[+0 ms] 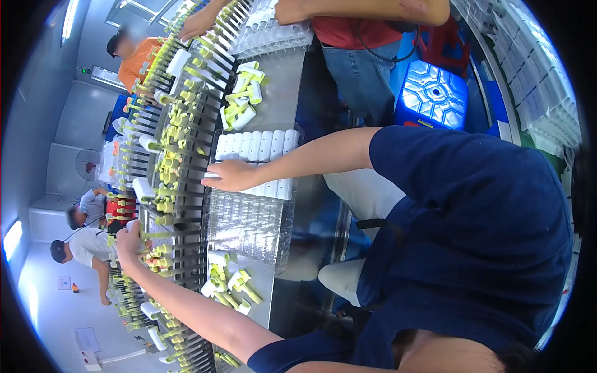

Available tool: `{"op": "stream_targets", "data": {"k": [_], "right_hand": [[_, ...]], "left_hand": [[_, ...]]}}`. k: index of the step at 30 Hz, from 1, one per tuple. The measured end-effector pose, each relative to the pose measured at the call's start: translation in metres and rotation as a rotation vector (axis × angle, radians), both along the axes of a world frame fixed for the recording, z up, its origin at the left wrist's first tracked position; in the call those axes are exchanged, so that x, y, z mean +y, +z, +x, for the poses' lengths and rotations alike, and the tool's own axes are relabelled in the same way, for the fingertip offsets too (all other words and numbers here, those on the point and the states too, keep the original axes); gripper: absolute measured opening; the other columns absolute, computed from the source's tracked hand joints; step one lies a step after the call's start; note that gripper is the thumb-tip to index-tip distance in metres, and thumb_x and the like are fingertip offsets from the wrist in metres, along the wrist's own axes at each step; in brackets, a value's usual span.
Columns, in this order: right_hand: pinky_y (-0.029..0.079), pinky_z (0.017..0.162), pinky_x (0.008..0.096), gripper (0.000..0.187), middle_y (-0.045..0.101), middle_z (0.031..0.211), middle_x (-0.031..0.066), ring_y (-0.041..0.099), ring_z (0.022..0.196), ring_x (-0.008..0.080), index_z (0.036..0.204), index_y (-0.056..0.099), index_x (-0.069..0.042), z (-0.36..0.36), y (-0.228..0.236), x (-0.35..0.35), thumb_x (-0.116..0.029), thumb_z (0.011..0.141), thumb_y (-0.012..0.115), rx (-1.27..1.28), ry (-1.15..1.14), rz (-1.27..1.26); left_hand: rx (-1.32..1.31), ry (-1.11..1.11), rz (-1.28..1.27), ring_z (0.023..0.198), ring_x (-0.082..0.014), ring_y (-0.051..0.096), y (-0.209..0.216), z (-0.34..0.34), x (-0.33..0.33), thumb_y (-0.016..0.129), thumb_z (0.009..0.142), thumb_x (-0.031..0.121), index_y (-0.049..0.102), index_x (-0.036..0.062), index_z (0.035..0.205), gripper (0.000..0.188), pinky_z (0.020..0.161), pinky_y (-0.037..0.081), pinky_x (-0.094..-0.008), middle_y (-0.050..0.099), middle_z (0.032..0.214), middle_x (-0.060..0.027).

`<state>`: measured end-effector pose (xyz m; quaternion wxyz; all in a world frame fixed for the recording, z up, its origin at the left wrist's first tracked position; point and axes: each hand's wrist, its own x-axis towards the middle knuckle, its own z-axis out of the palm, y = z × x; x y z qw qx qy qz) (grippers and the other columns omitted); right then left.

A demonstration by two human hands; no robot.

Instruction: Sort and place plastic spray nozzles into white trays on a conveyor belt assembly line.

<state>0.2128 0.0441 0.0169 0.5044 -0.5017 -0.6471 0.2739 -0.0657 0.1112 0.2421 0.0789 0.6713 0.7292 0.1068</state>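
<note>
My right hand [225, 176] lies on the near edge of a clear tray [287, 189] of white cylindrical caps [261, 145], its fingers closed on one white cap at the tray's left side. My left hand [128, 240] reaches across a long conveyor rack [186, 158] of black pegs that carry yellow-green parts and white caps. Its fingers are curled around a small white piece by a peg. A second clear tray [249, 225] with empty cells lies between my two arms.
Loose yellow-green and white parts lie in a pile near me [227, 287] and in another farther along [242, 94]. A person in a red shirt [354, 31] works at the rack's far end. A blue stool [433, 93] and white crates [541, 102] stand at the right.
</note>
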Motion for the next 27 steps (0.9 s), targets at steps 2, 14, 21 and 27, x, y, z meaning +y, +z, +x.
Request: {"op": "stream_targets", "data": {"k": [2,14,21,27], "right_hand": [[0.048,0.071,0.0499,0.057,0.065,0.079,0.0237,0.064,0.076,0.0414,0.091,0.059,-0.001,-0.006,0.004,-0.001,-0.056,0.092,0.045,-0.011,0.011,0.000],[0.051,0.065,0.0479,0.048,0.066,0.075,0.0222,0.067,0.074,0.0387,0.090,0.061,0.002,0.013,0.149,0.092,-0.045,0.094,0.052,0.293,-0.480,0.288],[0.055,0.064,0.0476,0.026,0.071,0.089,0.0152,0.069,0.083,0.0317,0.090,0.073,-0.005,-0.069,0.199,0.121,-0.018,0.071,0.061,-0.623,-0.023,0.298],[0.055,0.062,0.0533,0.039,0.068,0.105,0.0135,0.066,0.089,0.0314,0.109,0.070,-0.007,-0.157,0.203,0.096,-0.026,0.075,0.067,-0.961,-0.078,0.151]], "left_hand": [[0.178,0.119,0.110,0.061,-0.0277,0.068,-0.022,-0.014,-0.002,0.065,0.082,0.044,0.058,-0.0025,0.102,0.051,0.051,0.054,-0.0388,0.064,0.081,-0.0167],[0.617,0.269,0.655,0.087,-0.0386,0.065,-0.062,-0.047,-0.089,0.058,0.081,0.062,0.057,0.0078,0.109,0.061,0.070,0.051,-0.0496,0.065,0.102,-0.0161],[0.767,0.301,0.880,0.107,-0.0297,0.057,-0.081,-0.094,-0.120,0.060,0.085,0.050,0.055,0.0088,0.122,0.055,0.092,0.042,-0.0492,0.059,0.118,-0.0080],[0.600,0.147,1.278,0.086,-0.0265,0.056,-0.132,-0.019,-0.174,0.058,0.088,0.022,0.060,0.0071,0.097,0.018,0.076,0.042,-0.0430,0.061,0.092,-0.0071]]}}
